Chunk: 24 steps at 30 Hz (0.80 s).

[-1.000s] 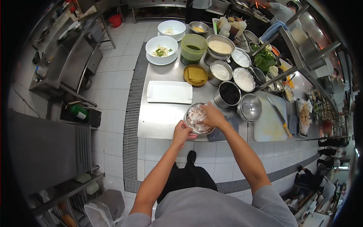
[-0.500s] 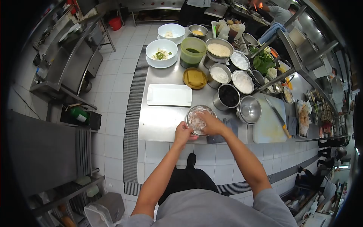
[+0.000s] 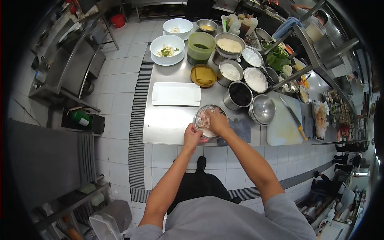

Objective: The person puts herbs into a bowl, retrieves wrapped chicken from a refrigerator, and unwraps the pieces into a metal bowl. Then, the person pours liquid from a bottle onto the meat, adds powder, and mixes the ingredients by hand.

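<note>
A metal bowl point(image 3: 197, 120) near the table's front edge holds white flour and pinkish, flour-coated pieces of what looks like raw meat point(image 3: 205, 118). My left hand point(image 3: 193, 137) grips the bowl's near left rim, thumb over the edge. Inside the bowl, on its right side, my right hand point(image 3: 218, 122) has its fingers curled down on the meat pieces; the fingertips are partly hidden. Just behind the bowl lies a white rectangular plate point(image 3: 176, 94). A dark grey cloth point(image 3: 239, 131) rests to the right of the bowl.
Beyond are a pot of dark contents point(image 3: 240, 95), stacked metal bowls point(image 3: 264, 109), flour containers point(image 3: 231, 71) and a green tub point(image 3: 201, 47). White bowls point(image 3: 167, 47) stand at back left. A knife point(image 3: 292, 116) lies on the cutting board point(image 3: 283, 132). A shelf frame overhangs the right side.
My right hand has shifted within the bowl toward its right side, uncovering more pinkish pieces. My left hand keeps its hold on the rim. The whole view has shifted slightly.
</note>
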Each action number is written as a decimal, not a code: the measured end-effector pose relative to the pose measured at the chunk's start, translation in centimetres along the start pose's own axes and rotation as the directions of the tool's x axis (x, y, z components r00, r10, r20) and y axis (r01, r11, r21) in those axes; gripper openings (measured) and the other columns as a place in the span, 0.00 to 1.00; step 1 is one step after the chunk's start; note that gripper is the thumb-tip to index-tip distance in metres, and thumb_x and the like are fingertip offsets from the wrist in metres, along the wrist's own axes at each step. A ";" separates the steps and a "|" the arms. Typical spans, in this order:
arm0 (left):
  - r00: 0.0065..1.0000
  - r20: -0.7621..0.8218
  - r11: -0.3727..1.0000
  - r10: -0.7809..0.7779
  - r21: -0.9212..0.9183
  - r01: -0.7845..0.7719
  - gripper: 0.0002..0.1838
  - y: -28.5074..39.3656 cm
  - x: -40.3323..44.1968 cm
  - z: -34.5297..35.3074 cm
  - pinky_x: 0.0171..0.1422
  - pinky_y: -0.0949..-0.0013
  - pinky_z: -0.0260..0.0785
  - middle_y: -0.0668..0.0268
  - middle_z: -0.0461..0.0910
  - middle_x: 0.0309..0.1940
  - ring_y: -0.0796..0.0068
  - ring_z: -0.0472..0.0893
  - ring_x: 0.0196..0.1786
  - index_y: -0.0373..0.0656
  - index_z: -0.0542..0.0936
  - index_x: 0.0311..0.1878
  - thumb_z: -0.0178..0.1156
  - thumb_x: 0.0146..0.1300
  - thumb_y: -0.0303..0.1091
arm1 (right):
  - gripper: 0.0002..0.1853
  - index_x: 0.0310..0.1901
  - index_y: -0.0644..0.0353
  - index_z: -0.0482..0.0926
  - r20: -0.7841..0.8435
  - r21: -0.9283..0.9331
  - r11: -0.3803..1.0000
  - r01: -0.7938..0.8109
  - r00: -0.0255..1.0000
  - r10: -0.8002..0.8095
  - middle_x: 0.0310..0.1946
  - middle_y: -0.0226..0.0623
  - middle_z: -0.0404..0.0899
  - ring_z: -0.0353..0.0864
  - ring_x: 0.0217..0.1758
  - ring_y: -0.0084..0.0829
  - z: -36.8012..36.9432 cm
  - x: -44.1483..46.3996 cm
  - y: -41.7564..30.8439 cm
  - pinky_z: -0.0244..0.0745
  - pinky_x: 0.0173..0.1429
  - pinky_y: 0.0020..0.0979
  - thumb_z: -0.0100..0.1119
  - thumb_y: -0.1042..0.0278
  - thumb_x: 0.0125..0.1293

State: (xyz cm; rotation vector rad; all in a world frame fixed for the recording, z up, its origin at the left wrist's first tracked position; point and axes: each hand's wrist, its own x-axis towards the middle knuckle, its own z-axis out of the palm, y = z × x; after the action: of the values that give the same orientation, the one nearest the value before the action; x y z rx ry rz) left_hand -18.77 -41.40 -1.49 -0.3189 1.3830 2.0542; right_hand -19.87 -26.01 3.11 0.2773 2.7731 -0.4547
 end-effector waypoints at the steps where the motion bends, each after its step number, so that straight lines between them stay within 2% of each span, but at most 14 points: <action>1: 1.000 -0.008 1.000 -0.003 0.030 0.004 0.11 0.3 0.0 0.1 0.27 0.66 0.85 0.58 0.76 0.29 0.59 0.85 0.26 0.41 0.62 0.35 0.53 0.59 0.16 | 0.29 0.58 0.48 0.74 -0.065 -0.061 0.995 0.076 0.995 -0.080 0.57 0.51 0.69 0.76 0.56 0.59 0.1 0.1 0.1 0.77 0.55 0.50 0.68 0.73 0.51; 2: 1.000 -0.016 0.998 -0.009 0.060 0.010 0.11 0.5 0.0 0.1 0.27 0.66 0.85 0.58 0.76 0.29 0.59 0.85 0.26 0.41 0.62 0.35 0.53 0.59 0.16 | 0.29 0.58 0.48 0.74 -0.064 -0.060 0.995 0.081 0.994 -0.084 0.57 0.51 0.69 0.76 0.56 0.59 0.2 -0.1 0.3 0.77 0.55 0.50 0.68 0.73 0.51; 4: 1.000 -0.016 0.998 -0.020 0.053 0.021 0.11 1.0 0.4 0.2 0.28 0.65 0.85 0.58 0.75 0.29 0.58 0.85 0.26 0.41 0.62 0.35 0.54 0.59 0.16 | 0.29 0.58 0.49 0.75 -0.253 -0.138 0.947 0.289 0.915 -0.316 0.57 0.52 0.69 0.74 0.59 0.57 0.3 -0.6 0.6 0.75 0.58 0.50 0.65 0.76 0.51; 5: 0.999 -0.007 0.998 -0.038 0.050 0.038 0.11 1.0 0.4 0.2 0.29 0.65 0.85 0.59 0.75 0.29 0.58 0.85 0.26 0.41 0.62 0.35 0.54 0.58 0.16 | 0.29 0.58 0.49 0.75 -0.251 -0.137 0.948 0.288 0.915 -0.315 0.57 0.52 0.69 0.74 0.59 0.57 0.5 -1.1 0.5 0.75 0.58 0.50 0.65 0.76 0.51; 7: 0.999 0.009 0.998 -0.049 0.043 0.049 0.12 1.2 0.4 0.1 0.30 0.65 0.86 0.58 0.75 0.30 0.58 0.85 0.27 0.41 0.62 0.35 0.54 0.58 0.16 | 0.28 0.58 0.52 0.75 -0.164 -0.017 0.955 0.296 0.941 -0.294 0.55 0.49 0.70 0.71 0.63 0.54 0.5 -1.8 0.7 0.73 0.61 0.49 0.65 0.76 0.52; 8: 0.998 0.018 0.998 -0.062 0.034 0.062 0.12 1.3 0.3 0.0 0.31 0.65 0.86 0.58 0.75 0.31 0.58 0.86 0.28 0.41 0.62 0.35 0.54 0.58 0.16 | 0.28 0.58 0.52 0.75 -0.163 -0.019 0.956 0.294 0.942 -0.293 0.55 0.49 0.70 0.71 0.63 0.54 0.2 -2.0 1.4 0.73 0.61 0.49 0.65 0.76 0.52; 11: 0.998 0.024 0.998 -0.061 0.010 0.061 0.13 0.8 0.0 -0.4 0.32 0.65 0.86 0.58 0.75 0.33 0.60 0.85 0.30 0.41 0.62 0.36 0.54 0.58 0.15 | 0.30 0.59 0.57 0.75 -0.200 0.177 0.891 0.419 0.901 -0.384 0.59 0.51 0.69 0.72 0.61 0.55 -1.7 -2.6 3.0 0.72 0.63 0.47 0.69 0.73 0.50; 13: 1.000 0.011 1.000 -0.019 0.008 0.019 0.13 0.1 -0.2 -0.4 0.32 0.65 0.86 0.58 0.75 0.33 0.62 0.85 0.30 0.41 0.62 0.37 0.54 0.58 0.15 | 0.32 0.59 0.61 0.75 -0.171 0.299 0.917 0.263 0.960 -0.220 0.62 0.54 0.69 0.72 0.62 0.56 -3.5 -2.6 3.2 0.70 0.66 0.43 0.72 0.67 0.50; 14: 1.000 0.000 1.000 0.021 0.009 -0.021 0.13 -0.2 -0.3 -0.1 0.33 0.66 0.86 0.59 0.75 0.33 0.63 0.85 0.30 0.41 0.62 0.38 0.54 0.58 0.15 | 0.32 0.59 0.61 0.75 -0.173 0.299 0.918 0.261 0.961 -0.217 0.62 0.54 0.69 0.72 0.62 0.56 -3.7 -2.2 3.3 0.70 0.66 0.43 0.72 0.67 0.50; 16: 0.999 0.000 0.999 0.044 0.000 -0.044 0.13 -0.9 -0.5 0.2 0.33 0.66 0.87 0.59 0.74 0.34 0.64 0.84 0.31 0.41 0.61 0.38 0.54 0.58 0.15 | 0.38 0.61 0.64 0.74 -0.040 0.375 0.927 0.002 0.999 0.015 0.61 0.55 0.71 0.72 0.64 0.55 -3.7 -1.3 2.9 0.68 0.69 0.40 0.76 0.60 0.47; 19: 0.998 0.005 0.998 0.062 -0.024 -0.062 0.13 -1.1 -0.8 0.6 0.33 0.66 0.87 0.59 0.74 0.34 0.66 0.84 0.31 0.41 0.61 0.38 0.53 0.59 0.14 | 0.46 0.63 0.66 0.73 -0.127 0.356 0.934 0.005 0.991 0.044 0.61 0.54 0.74 0.73 0.65 0.52 1.3 0.2 3.6 0.67 0.70 0.40 0.80 0.53 0.41; 22: 0.999 0.021 0.999 0.048 0.003 -0.048 0.14 -0.6 -0.5 0.8 0.34 0.65 0.87 0.59 0.74 0.35 0.66 0.84 0.32 0.41 0.61 0.38 0.53 0.59 0.14 | 0.50 0.63 0.68 0.72 -0.126 0.420 0.907 0.039 0.992 0.015 0.60 0.53 0.76 0.74 0.65 0.49 4.1 1.5 3.0 0.68 0.69 0.41 0.82 0.54 0.37; 23: 0.999 0.023 0.998 0.032 0.050 -0.034 0.14 -0.3 -0.5 0.6 0.34 0.65 0.88 0.59 0.74 0.35 0.66 0.84 0.32 0.41 0.60 0.38 0.53 0.59 0.14 | 0.46 0.64 0.67 0.71 -0.118 0.534 0.841 0.084 0.993 -0.025 0.59 0.53 0.77 0.76 0.63 0.46 4.2 1.8 3.1 0.69 0.69 0.36 0.80 0.63 0.39; 24: 0.999 0.019 0.998 0.036 0.052 -0.037 0.14 -0.1 -0.5 0.5 0.34 0.65 0.88 0.59 0.74 0.35 0.66 0.84 0.32 0.41 0.60 0.38 0.53 0.59 0.14 | 0.46 0.64 0.67 0.71 -0.119 0.536 0.839 0.089 0.992 -0.029 0.59 0.53 0.77 0.76 0.63 0.46 3.9 2.2 3.7 0.69 0.69 0.36 0.80 0.63 0.39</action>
State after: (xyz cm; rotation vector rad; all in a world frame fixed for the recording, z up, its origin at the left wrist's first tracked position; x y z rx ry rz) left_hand -18.27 -41.12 -1.10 -0.2533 1.4393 2.0412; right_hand -19.99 -23.59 -2.13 0.3494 2.6971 -1.2811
